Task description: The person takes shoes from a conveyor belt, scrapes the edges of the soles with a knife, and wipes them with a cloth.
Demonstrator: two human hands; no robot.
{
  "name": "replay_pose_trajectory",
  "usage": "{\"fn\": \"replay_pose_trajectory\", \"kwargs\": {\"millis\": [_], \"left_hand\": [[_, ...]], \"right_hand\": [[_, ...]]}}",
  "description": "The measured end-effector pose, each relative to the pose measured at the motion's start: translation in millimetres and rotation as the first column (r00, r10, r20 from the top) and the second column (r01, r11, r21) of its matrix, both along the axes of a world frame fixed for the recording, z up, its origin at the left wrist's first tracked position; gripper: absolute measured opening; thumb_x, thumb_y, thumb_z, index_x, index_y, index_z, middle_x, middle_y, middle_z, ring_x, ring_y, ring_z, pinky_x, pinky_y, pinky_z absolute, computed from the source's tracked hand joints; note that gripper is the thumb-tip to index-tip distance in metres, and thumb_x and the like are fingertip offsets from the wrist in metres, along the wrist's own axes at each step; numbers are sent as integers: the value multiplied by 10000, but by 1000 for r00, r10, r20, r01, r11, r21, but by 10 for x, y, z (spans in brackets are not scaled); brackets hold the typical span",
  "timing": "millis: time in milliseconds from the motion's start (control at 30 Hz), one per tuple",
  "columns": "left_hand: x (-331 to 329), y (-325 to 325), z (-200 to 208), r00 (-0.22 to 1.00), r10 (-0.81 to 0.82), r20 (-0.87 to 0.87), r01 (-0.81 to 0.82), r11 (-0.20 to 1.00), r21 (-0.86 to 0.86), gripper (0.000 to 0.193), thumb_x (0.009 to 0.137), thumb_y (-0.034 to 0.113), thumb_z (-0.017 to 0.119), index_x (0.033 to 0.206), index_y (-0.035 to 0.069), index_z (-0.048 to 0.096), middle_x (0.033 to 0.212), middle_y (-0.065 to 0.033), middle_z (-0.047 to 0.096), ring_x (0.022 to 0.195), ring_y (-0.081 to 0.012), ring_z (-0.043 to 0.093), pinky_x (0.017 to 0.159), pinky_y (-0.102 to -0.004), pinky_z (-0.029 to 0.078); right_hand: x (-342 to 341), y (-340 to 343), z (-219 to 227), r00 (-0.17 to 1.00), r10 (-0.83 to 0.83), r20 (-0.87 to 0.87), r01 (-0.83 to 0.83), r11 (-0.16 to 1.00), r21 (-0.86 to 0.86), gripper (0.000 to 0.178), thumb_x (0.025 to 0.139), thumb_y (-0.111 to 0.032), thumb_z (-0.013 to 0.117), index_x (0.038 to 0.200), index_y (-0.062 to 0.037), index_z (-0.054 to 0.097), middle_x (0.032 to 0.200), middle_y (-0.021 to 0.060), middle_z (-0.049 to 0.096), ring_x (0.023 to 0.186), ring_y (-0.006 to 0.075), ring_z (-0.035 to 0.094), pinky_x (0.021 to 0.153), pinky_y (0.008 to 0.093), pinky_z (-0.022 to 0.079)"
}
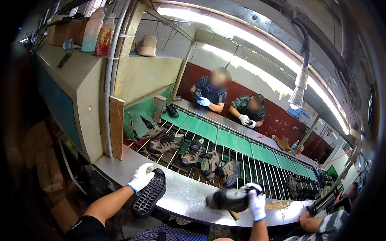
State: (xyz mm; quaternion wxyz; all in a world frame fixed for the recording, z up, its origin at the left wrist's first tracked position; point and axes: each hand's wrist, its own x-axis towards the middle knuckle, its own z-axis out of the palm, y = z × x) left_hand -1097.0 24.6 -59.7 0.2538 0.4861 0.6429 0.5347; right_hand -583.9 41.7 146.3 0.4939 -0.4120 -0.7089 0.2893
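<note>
My left hand (141,178), in a white glove, grips a black shoe sole (149,194) by its upper edge. The sole hangs over the metal ledge's near edge, its ridged grid side facing up. On the right, my gloved right hand (256,204) is closed round one end of a dark shoe (228,200), which lies on its side in the air above the ledge and is smeared by motion. A wooden handle (234,215) sticks out beneath that shoe; the rest of it is hidden. Sole and shoe are well apart.
Beyond the metal ledge (183,188), several brown-grey shoes (192,153) sit on a conveyor of metal rods with green panels (233,140). Two gloved co-workers work across it. A beige machine (92,88) stands left, a bulb (296,98) hangs right, and another person's arm (313,223) rests nearby.
</note>
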Motion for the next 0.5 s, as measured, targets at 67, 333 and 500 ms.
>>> {"fn": "replay_pose_trajectory", "kwargs": {"millis": [67,333,500], "left_hand": [[25,38,-14,998,-55,20,56,997,-55,557,952,206,797,1461,68,617,1360,-179,715,1221,-307,728,1076,-437,583],[-70,355,277,844,-390,-368,366,921,-135,824,941,403,823,1618,72,488,1588,-198,572,1417,-339,613,1199,-428,483],[-171,919,358,658,-703,-270,677,709,-197,644,981,367,827,1505,54,623,1397,-148,727,1265,-260,687,1119,-372,515]], "right_hand": [[-227,-189,-511,998,-21,-56,20,1000,-12,178,1007,-49,607,1121,2,734,1039,112,763,985,227,743,961,383,595],[-634,-1359,-1197,905,326,275,-291,943,-160,220,879,-204,864,1030,-84,758,1052,81,754,1355,381,631,1181,522,445],[-697,-1596,-1612,954,228,192,-190,962,-198,199,877,-175,865,1022,-90,757,1144,102,750,1388,367,608,1210,505,430]]}}
